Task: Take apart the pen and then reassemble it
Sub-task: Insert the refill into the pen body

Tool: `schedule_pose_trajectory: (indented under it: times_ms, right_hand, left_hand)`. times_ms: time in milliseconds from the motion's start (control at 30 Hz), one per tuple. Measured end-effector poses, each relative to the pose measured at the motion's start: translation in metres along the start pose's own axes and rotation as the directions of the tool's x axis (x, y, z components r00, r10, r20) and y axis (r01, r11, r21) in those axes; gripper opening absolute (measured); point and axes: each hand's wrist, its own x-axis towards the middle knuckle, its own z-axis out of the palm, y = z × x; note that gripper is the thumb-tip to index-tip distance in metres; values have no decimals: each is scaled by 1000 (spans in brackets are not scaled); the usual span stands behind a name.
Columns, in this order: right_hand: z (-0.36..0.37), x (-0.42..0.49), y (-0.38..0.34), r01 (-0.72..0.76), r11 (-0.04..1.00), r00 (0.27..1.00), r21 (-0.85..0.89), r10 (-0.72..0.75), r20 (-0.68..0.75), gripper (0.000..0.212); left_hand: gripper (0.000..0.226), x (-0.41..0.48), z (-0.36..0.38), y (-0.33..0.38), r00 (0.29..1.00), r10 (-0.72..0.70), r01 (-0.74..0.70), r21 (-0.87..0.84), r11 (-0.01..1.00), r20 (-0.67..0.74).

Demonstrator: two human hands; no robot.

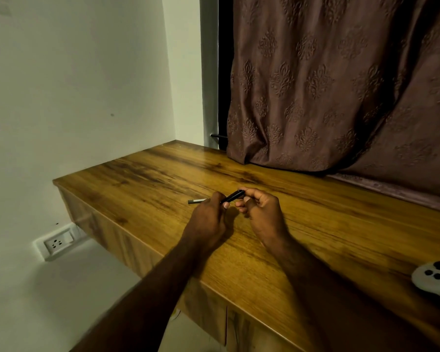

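A black pen barrel point(233, 196) slants between both hands above the wooden table point(315, 237). My left hand point(210, 219) pinches its lower end with closed fingers. My right hand point(261, 212) curls around its upper end near the tip at the top right. A small grey and silver pen part point(197, 201) lies flat on the table just left of my left hand, partly hidden behind the fingers. Whether it touches the hand I cannot tell.
A brown patterned curtain point(341, 97) hangs behind the table and rests on its far edge. A white game controller point(436, 278) lies at the right near the front edge. The white wall with a socket point(57, 243) borders the left.
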Motion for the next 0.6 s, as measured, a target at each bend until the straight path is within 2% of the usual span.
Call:
schedule_pose_trajectory:
  times_ms: [133,200,333,433,533,600]
  right_hand:
    - [0,1,3,29,996,999,-89,-30,-15,33]
    - [0,1,5,53,989,998,-140,-57,-20,34]
    - [-4,4,6,81,973,996,-214,-89,-30,31]
    - [-18,14,8,83,951,987,-299,-120,-110,26]
    - [-42,28,18,6,887,971,-461,-115,-210,23]
    - [-54,36,27,-53,844,971,-533,-81,-224,18]
  left_hand:
    - [29,2,7,-11,999,-48,48,53,997,14]
    - [19,2,8,-13,998,-62,62,59,996,5]
    - [18,1,7,-10,998,-61,62,47,997,-9]
    - [24,0,4,-7,997,-80,80,5,997,3]
    - [24,1,4,-6,992,-122,123,-9,992,21]
    - [28,1,5,-6,992,-125,125,-13,992,19]
